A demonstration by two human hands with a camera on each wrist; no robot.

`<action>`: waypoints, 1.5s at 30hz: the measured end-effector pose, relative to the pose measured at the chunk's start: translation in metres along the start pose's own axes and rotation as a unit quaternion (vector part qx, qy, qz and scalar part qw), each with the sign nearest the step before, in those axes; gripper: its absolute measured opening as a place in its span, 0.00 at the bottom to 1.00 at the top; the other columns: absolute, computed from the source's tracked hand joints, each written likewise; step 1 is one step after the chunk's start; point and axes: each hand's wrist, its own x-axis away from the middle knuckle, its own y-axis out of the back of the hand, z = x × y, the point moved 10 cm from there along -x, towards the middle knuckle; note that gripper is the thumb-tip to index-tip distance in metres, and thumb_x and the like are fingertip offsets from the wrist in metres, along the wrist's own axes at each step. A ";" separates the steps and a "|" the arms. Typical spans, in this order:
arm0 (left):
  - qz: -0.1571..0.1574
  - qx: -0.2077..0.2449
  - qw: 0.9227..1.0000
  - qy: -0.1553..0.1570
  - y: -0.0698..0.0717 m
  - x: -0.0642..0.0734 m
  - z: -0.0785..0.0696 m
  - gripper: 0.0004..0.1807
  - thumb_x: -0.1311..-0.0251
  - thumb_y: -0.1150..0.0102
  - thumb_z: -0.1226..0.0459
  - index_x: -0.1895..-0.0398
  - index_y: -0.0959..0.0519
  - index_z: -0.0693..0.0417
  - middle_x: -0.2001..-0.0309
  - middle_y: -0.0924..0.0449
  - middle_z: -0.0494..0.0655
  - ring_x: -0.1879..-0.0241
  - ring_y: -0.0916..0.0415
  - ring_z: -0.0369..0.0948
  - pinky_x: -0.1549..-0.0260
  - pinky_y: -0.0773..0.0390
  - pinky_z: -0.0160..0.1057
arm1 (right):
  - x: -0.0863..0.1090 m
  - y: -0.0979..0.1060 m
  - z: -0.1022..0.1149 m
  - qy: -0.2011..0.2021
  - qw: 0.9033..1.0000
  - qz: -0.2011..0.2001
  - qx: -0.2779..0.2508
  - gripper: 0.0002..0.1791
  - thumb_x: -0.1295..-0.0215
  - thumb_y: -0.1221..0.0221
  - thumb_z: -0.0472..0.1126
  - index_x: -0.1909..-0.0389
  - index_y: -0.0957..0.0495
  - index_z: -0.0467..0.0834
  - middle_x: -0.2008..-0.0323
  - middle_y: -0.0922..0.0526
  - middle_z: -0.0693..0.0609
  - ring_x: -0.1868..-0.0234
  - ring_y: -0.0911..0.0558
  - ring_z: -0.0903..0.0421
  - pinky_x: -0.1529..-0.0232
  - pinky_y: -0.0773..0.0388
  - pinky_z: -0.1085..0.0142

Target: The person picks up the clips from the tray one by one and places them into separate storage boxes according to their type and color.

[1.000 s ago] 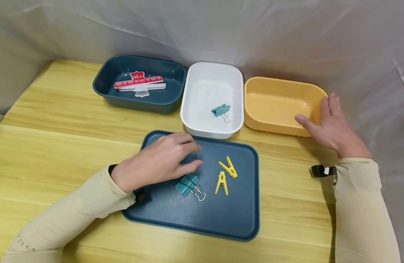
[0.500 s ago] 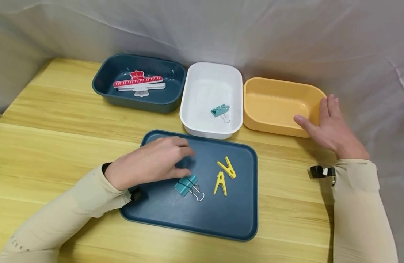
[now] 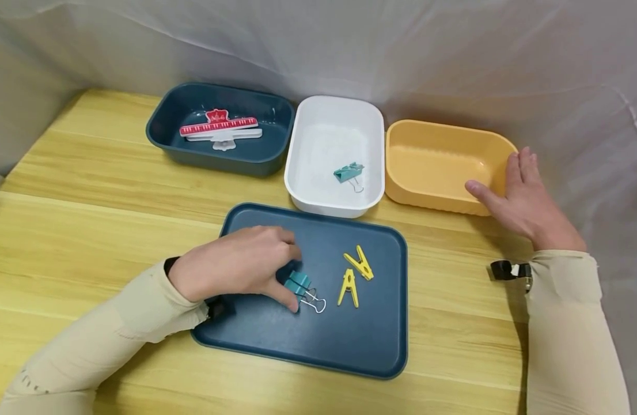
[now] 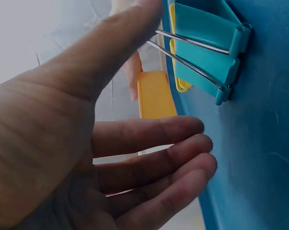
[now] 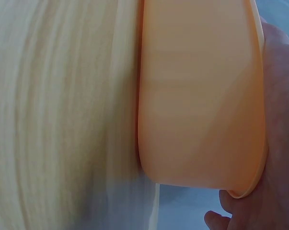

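Observation:
In the head view my left hand [image 3: 241, 262] reaches over the dark blue tray [image 3: 298, 349]. Its thumb and fingers stand apart around a teal binder clip [image 3: 298, 283] with silver wire handles. The left wrist view shows the fingers [image 4: 154, 167] loosely bent, away from the clip [image 4: 202, 48]; the thumb tip is cut off there. To the clip's right lie two yellow clothespins [image 3: 348, 288]. My right hand [image 3: 531, 204] rests against the right end of the yellow bin [image 3: 432, 199], its fingers straight along the outside and the thumb over the front rim.
Left of the yellow bin stands a white bin [image 3: 334, 115] with a teal binder clip [image 3: 348, 173] in it. A dark blue bin [image 3: 225, 164] farther left holds a red clip [image 3: 218, 127] and a white clip [image 3: 224, 138]. A grey cloth [image 3: 318, 46] hangs behind.
My left hand has drawn back toward the person and lowered its thumb beside the binder clip, which it now partly hides. The right hand stays on the yellow bin.

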 end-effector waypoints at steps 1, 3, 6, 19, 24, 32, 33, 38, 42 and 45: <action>0.001 0.001 1.000 0.002 -0.001 0.000 0.000 0.34 0.54 0.26 0.34 0.58 0.12 0.52 0.67 0.20 0.41 0.69 0.25 0.36 0.68 0.20 0.37 | 0.000 0.000 0.000 0.000 1.000 -0.001 0.000 0.59 0.26 0.60 0.74 0.23 0.85 0.41 0.24 0.94 0.48 0.23 0.90 0.44 0.22 0.76 0.32; 0.002 0.002 1.000 0.007 -0.003 0.000 0.000 0.33 0.53 0.28 0.32 0.63 0.12 0.51 0.70 0.21 0.40 0.73 0.27 0.35 0.73 0.23 0.36 | 0.000 0.000 0.001 0.001 1.000 -0.002 -0.001 0.59 0.26 0.60 0.73 0.23 0.85 0.41 0.24 0.94 0.48 0.23 0.90 0.44 0.22 0.76 0.33; 0.012 0.008 1.000 0.018 -0.007 0.000 0.000 0.32 0.53 0.30 0.30 0.70 0.13 0.49 0.74 0.23 0.38 0.77 0.29 0.34 0.79 0.28 0.34 | 0.000 0.000 0.001 0.002 1.000 -0.002 -0.002 0.58 0.26 0.60 0.73 0.23 0.85 0.41 0.24 0.94 0.48 0.23 0.90 0.44 0.22 0.76 0.33; 0.019 0.027 0.999 0.033 -0.013 -0.001 -0.001 0.25 0.48 0.28 0.36 0.75 0.14 0.48 0.76 0.22 0.37 0.80 0.31 0.34 0.81 0.33 0.32 | 0.001 0.001 0.001 0.000 1.000 -0.004 0.000 0.58 0.26 0.60 0.73 0.23 0.85 0.41 0.24 0.94 0.48 0.22 0.90 0.44 0.22 0.76 0.34; 0.011 0.031 0.999 0.026 -0.012 0.000 -0.002 0.22 0.47 0.26 0.39 0.76 0.15 0.46 0.77 0.23 0.36 0.79 0.30 0.32 0.80 0.31 0.32 | 0.002 0.001 0.002 -0.001 1.000 -0.002 -0.002 0.58 0.26 0.60 0.73 0.23 0.85 0.41 0.24 0.93 0.48 0.22 0.90 0.44 0.22 0.77 0.34; 0.001 0.027 0.999 0.021 -0.011 -0.002 -0.003 0.19 0.45 0.26 0.42 0.73 0.14 0.47 0.76 0.24 0.36 0.78 0.30 0.32 0.79 0.30 0.32 | 0.002 0.001 0.002 0.000 1.000 -0.003 -0.002 0.59 0.26 0.60 0.73 0.23 0.84 0.40 0.24 0.94 0.48 0.22 0.90 0.45 0.21 0.77 0.35; -0.001 0.026 0.999 0.021 -0.011 -0.003 -0.003 0.19 0.45 0.26 0.42 0.73 0.14 0.47 0.76 0.24 0.36 0.78 0.30 0.32 0.80 0.31 0.32 | 0.002 0.001 0.001 0.001 1.000 -0.004 -0.003 0.58 0.26 0.60 0.73 0.23 0.84 0.40 0.24 0.94 0.48 0.22 0.90 0.45 0.21 0.77 0.35; -0.007 0.023 0.999 0.023 -0.011 -0.004 -0.002 0.19 0.45 0.25 0.43 0.74 0.15 0.47 0.77 0.25 0.36 0.78 0.30 0.33 0.79 0.31 0.33 | 0.001 0.001 0.002 0.002 1.000 -0.005 -0.004 0.58 0.26 0.60 0.73 0.23 0.84 0.40 0.24 0.93 0.48 0.22 0.90 0.45 0.21 0.77 0.35; -0.014 0.029 0.999 0.026 -0.011 -0.004 -0.003 0.18 0.45 0.25 0.45 0.78 0.18 0.45 0.80 0.28 0.35 0.80 0.32 0.32 0.80 0.34 0.32 | 0.001 0.001 0.002 0.001 1.000 -0.005 -0.003 0.59 0.26 0.60 0.73 0.23 0.84 0.40 0.24 0.93 0.48 0.22 0.90 0.45 0.21 0.77 0.35; -0.019 0.040 0.999 0.030 -0.012 -0.005 -0.003 0.19 0.45 0.25 0.48 0.82 0.23 0.44 0.82 0.33 0.34 0.82 0.37 0.32 0.82 0.38 0.31 | 0.001 0.001 0.002 0.001 1.000 -0.005 -0.003 0.59 0.26 0.60 0.73 0.23 0.84 0.40 0.24 0.94 0.48 0.22 0.90 0.44 0.21 0.77 0.35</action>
